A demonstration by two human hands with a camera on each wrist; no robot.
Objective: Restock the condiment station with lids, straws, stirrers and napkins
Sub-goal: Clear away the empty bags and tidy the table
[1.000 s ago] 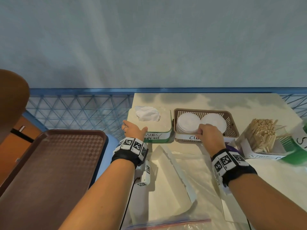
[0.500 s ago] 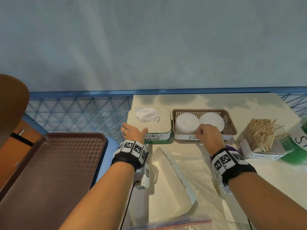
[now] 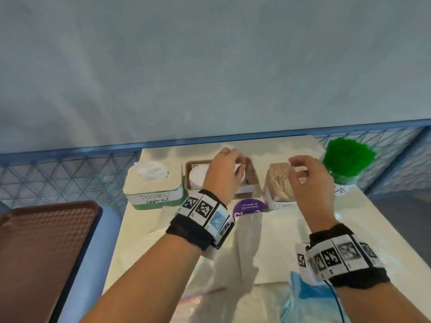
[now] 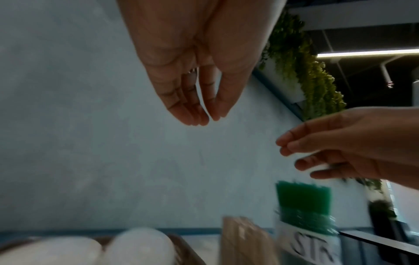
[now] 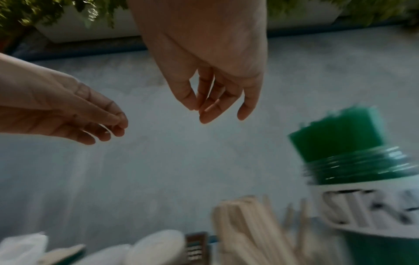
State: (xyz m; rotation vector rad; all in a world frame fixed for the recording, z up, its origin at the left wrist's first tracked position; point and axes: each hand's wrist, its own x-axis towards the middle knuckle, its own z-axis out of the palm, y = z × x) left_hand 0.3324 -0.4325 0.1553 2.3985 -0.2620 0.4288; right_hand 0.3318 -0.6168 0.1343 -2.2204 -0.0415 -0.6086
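On the pale table stands a row: a green-and-white napkin box (image 3: 151, 183), a brown basket (image 3: 253, 176) of white lids (image 3: 197, 177), a white box of wooden stirrers (image 3: 278, 183) and a jar of green straws (image 3: 347, 159). My left hand (image 3: 234, 164) hovers above the lid basket with relaxed fingers, holding nothing. My right hand (image 3: 297, 171) hangs above the stirrers, fingers loosely curled and empty. The left wrist view shows the left fingers (image 4: 195, 114) nearly straight; the right wrist view shows the right fingers (image 5: 204, 111) bare over the straws (image 5: 340, 136).
A brown serving tray (image 3: 46, 241) lies off the table's left edge. Clear plastic bags and white paper (image 3: 256, 252) cover the near table, with a purple round label (image 3: 250, 207) and a blue bag (image 3: 307, 297). A blue lattice rail (image 3: 70, 173) and a grey wall stand behind.
My left hand has left the napkin box and my right hand the lid basket. Both rose and moved right, now over the basket and the stirrers.
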